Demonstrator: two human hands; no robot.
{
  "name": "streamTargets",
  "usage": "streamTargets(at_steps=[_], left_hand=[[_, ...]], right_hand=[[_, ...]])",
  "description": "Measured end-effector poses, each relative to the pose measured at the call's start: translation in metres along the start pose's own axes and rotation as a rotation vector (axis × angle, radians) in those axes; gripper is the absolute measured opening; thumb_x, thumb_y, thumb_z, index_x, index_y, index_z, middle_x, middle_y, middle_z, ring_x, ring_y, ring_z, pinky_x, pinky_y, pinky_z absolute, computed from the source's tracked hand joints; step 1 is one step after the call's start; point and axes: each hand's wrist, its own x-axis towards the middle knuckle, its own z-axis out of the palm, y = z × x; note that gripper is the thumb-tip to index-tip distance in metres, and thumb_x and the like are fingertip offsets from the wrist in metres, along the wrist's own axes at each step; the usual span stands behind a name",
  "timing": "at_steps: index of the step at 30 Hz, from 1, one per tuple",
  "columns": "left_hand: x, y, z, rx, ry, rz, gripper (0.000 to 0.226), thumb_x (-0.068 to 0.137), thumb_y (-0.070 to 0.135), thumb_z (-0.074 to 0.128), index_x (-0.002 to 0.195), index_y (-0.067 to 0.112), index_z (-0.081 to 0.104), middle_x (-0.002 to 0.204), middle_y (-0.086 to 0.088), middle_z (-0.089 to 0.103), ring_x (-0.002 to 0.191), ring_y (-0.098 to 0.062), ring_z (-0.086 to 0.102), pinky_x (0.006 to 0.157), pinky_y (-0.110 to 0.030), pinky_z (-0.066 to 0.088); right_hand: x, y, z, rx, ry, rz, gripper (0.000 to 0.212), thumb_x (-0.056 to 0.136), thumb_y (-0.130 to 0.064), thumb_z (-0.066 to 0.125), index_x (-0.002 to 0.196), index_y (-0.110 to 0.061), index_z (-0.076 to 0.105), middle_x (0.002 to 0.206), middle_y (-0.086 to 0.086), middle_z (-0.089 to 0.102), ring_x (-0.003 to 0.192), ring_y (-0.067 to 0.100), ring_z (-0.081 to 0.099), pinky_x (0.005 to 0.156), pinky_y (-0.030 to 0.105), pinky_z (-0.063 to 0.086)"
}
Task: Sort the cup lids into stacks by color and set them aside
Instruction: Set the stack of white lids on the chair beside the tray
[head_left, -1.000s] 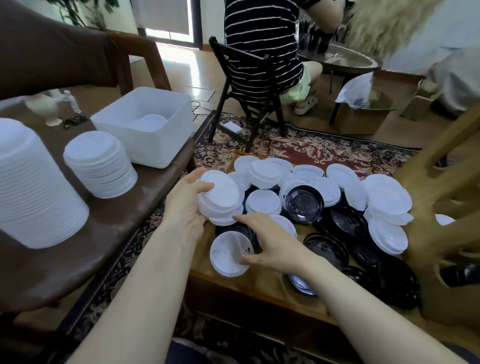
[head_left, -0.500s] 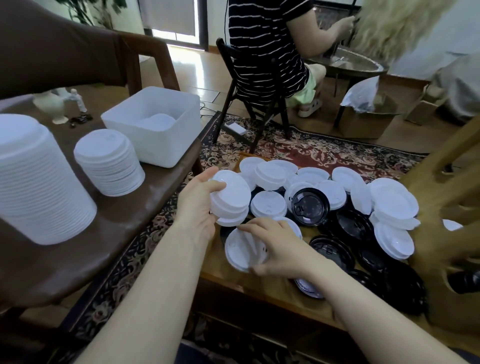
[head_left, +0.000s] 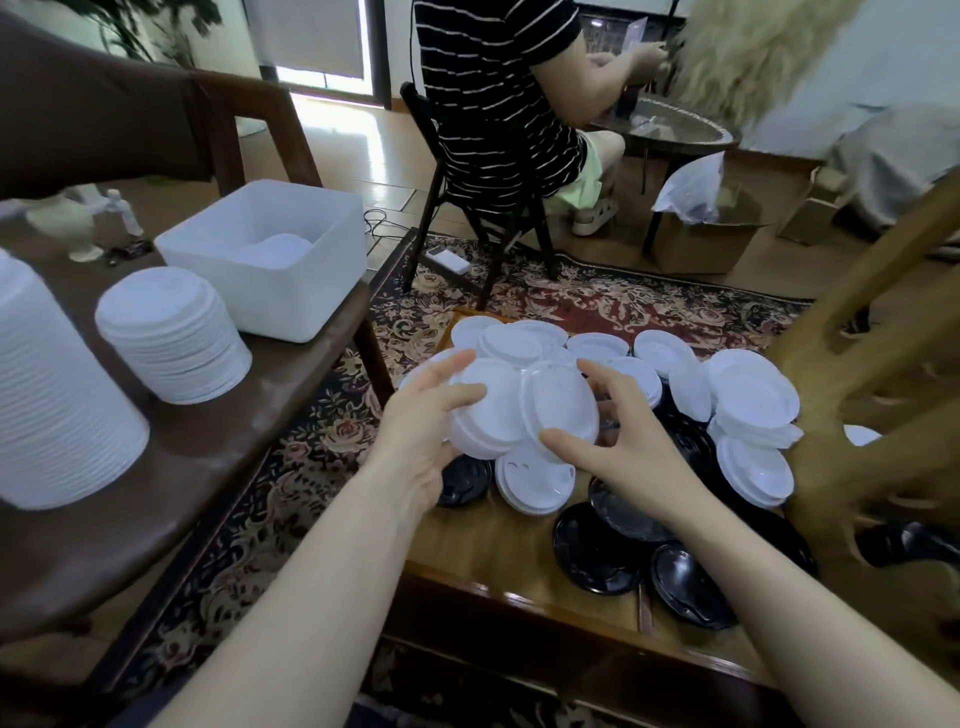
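Nearest, on the low wooden table (head_left: 498, 551), black lids (head_left: 597, 556) lie loose w/ one white lid (head_left: 535, 480) just beyond them. Above that, both hands meet. Left hand (head_left: 421, 431) grips a small stack of white lids (head_left: 485, 415) from its left side, thumb over the top. Right hand (head_left: 618, 441) pinches a single white lid (head_left: 561, 405) by the rim, thumb at the near edge, fingers curled round the far edge, lid tilted and touching the stack's right side.

Step in hand, as I judge it: seating that lid onto the held stack. To do it well: level the lid w/ the stack's top first, line up rims, then press down evenly so it nests; left hand should brace from below so the stack doesn't splay.

Further out, more white lids (head_left: 753, 395) are heaped, some over black ones. Off left, on a dark side table (head_left: 218, 441), finished white stacks (head_left: 171, 343) sit beside a white tub (head_left: 270, 260) – prob. where this stack goes.
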Motion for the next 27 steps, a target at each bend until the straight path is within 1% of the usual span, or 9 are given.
streamTargets(at_steps=[3,6,8,11,14,17,20,23,27], left_hand=[[-0.006,-0.005,0.009,0.009,-0.124,0.017,0.031,0.092,0.004,0.063,0.113,0.027,0.068,0.123,-0.002,0.068,0.101,-0.017,0.068,0.06,-0.024,0.057],[-0.009,-0.009,0.015,0.023,-0.17,0.078,0.028,0.091,0.004,0.065,0.109,0.026,0.068,0.108,0.004,0.073,0.084,-0.008,0.073,0.063,-0.022,0.058],[-0.009,-0.01,0.016,0.026,-0.182,0.104,0.029,0.09,0.004,0.067,0.108,0.026,0.068,0.105,0.008,0.073,0.082,-0.005,0.073,0.065,-0.022,0.058],[-0.008,-0.01,0.015,0.042,-0.201,0.098,0.028,0.09,0.007,0.068,0.11,0.027,0.068,0.112,0.005,0.072,0.086,-0.007,0.073,0.066,-0.025,0.058],[-0.006,-0.009,0.013,0.06,-0.196,0.063,0.027,0.091,0.012,0.068,0.114,0.026,0.067,0.123,0.0,0.07,0.095,-0.013,0.071,0.065,-0.027,0.058],[-0.005,-0.007,0.01,0.046,-0.215,0.014,0.028,0.092,0.014,0.067,0.118,0.024,0.067,0.122,-0.003,0.071,0.099,-0.016,0.07,0.064,-0.029,0.058],[-0.004,-0.003,0.007,0.065,-0.278,-0.046,0.03,0.092,0.014,0.065,0.122,0.02,0.067,0.114,-0.004,0.075,0.096,-0.018,0.071,0.075,-0.034,0.059],[-0.003,-0.001,0.004,0.11,-0.335,-0.093,0.028,0.093,0.013,0.063,0.119,0.02,0.068,0.107,-0.003,0.076,0.091,-0.018,0.071,0.079,-0.035,0.058],[-0.002,-0.004,0.004,0.136,-0.323,-0.087,0.022,0.094,0.018,0.062,0.114,0.022,0.07,0.102,-0.002,0.076,0.087,-0.018,0.071,0.081,-0.037,0.057]], right_hand=[[0.002,-0.006,0.005,0.028,0.046,0.013,0.084,0.066,-0.062,0.076,0.138,-0.032,0.043,0.133,-0.012,0.045,0.117,0.007,0.05,0.093,0.028,0.046],[0.005,-0.008,0.01,0.096,0.086,0.057,0.083,0.055,-0.079,0.071,0.123,-0.035,0.052,0.124,-0.008,0.055,0.108,0.01,0.058,0.09,0.035,0.052],[0.004,-0.013,0.01,0.117,0.104,0.07,0.073,0.056,-0.081,0.07,0.11,-0.034,0.055,0.113,-0.007,0.06,0.1,0.01,0.061,0.082,0.032,0.053],[0.0,-0.022,0.009,0.104,0.092,0.057,0.046,0.067,-0.066,0.062,0.096,-0.032,0.052,0.102,-0.009,0.062,0.09,0.008,0.061,0.072,0.022,0.048],[-0.004,-0.023,0.006,0.139,-0.004,0.051,0.041,0.074,-0.062,0.062,0.103,-0.035,0.052,0.11,-0.01,0.061,0.094,0.001,0.061,0.077,0.021,0.052],[-0.007,-0.022,-0.005,0.106,-0.151,0.05,0.068,0.072,-0.06,0.074,0.13,-0.044,0.043,0.138,-0.014,0.046,0.123,-0.001,0.049,0.099,0.025,0.046],[-0.01,-0.025,-0.024,-0.019,-0.331,-0.002,0.098,0.073,-0.039,0.083,0.149,-0.046,0.021,0.155,-0.026,0.021,0.141,-0.004,0.025,0.115,0.022,0.028],[-0.012,-0.025,-0.034,-0.077,-0.435,-0.08,0.103,0.079,-0.015,0.081,0.149,-0.051,0.016,0.155,-0.033,0.015,0.14,-0.016,0.017,0.11,0.006,0.023],[-0.009,-0.021,-0.033,-0.1,-0.388,-0.113,0.092,0.076,-0.015,0.084,0.146,-0.043,0.031,0.145,-0.028,0.035,0.131,-0.014,0.033,0.1,0.01,0.036]])
